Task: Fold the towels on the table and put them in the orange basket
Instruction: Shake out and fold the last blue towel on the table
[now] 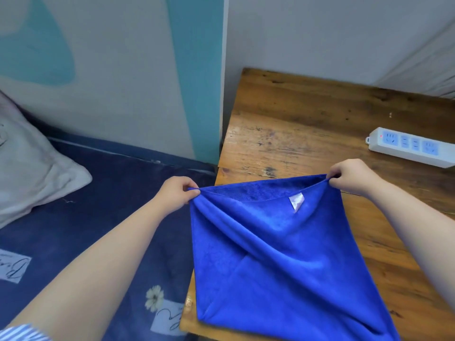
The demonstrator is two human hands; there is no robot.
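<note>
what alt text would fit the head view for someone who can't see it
Two bare hands, left hand and right hand, each pinch a top corner of a blue towel held over a wooden table. A white power strip lies at the right; a bed sits left.

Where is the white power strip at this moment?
In the head view, the white power strip lies on the wooden table at the far right, just beyond the right hand, which pinches a corner of the blue towel.

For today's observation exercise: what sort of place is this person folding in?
Probably a bedroom: a dark blue flowered bed sheet with a pale pillow lies beside the worn wooden table, which carries a white power strip.
</note>
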